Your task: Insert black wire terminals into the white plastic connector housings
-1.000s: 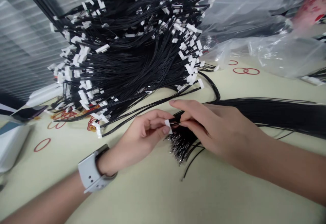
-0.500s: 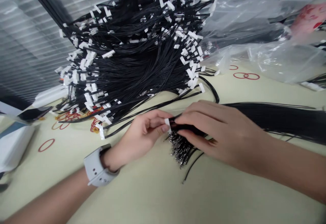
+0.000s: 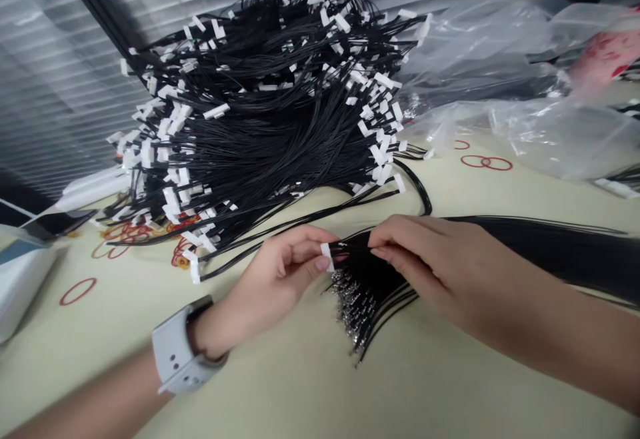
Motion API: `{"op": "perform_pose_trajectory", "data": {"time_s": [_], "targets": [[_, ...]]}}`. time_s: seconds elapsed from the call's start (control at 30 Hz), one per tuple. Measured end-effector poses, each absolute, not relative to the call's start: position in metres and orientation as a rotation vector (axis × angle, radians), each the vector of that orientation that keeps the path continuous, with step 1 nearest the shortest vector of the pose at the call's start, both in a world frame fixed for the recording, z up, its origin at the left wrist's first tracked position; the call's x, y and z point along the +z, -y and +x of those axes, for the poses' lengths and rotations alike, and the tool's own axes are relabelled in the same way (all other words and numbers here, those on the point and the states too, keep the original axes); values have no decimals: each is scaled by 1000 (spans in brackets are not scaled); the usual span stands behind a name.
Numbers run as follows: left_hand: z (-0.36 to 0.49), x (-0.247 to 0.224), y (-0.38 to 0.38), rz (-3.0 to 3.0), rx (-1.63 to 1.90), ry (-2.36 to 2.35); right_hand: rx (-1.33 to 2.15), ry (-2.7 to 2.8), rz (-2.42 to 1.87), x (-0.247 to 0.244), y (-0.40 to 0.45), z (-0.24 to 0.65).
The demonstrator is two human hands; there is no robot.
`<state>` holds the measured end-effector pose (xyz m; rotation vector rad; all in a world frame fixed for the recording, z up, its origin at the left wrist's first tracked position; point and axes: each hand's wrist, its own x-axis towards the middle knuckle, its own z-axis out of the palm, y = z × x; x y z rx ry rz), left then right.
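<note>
My left hand (image 3: 277, 272) pinches a small white plastic connector (image 3: 327, 256) between thumb and fingers. A bunch of thin black wires (image 3: 363, 269) runs from that connector, and my right hand (image 3: 430, 259) grips these wires between thumb and fingers just beside it. Below the hands, the wires fan out into crimped metal terminals (image 3: 350, 306). A long black wire bundle (image 3: 555, 249) stretches away to the right under my right forearm. A large heap of black wires with white connectors (image 3: 260, 126) stands behind the hands, not touching them.
A grey smartwatch (image 3: 177, 352) sits on my left wrist. Red rubber bands (image 3: 77, 291) lie on the pale table (image 3: 320, 386). Clear plastic bags (image 3: 505, 72) lie at the back right, with a phone (image 3: 57, 224) and a white object (image 3: 20, 279) at the left.
My right hand has slid rightward along the wires, away from the connector. More of the black wires and terminals show between the hands, and the view has shifted slightly.
</note>
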<state>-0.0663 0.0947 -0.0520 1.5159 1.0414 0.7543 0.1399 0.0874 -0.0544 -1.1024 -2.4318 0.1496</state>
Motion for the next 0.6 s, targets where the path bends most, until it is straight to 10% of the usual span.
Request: {"op": "perform_pose_trajectory", "data": {"time_s": [0.6], "targets": [[-66, -50, -89, 1505, 696, -1056, -241, 2583, -921, -65, -88, 140]]}}
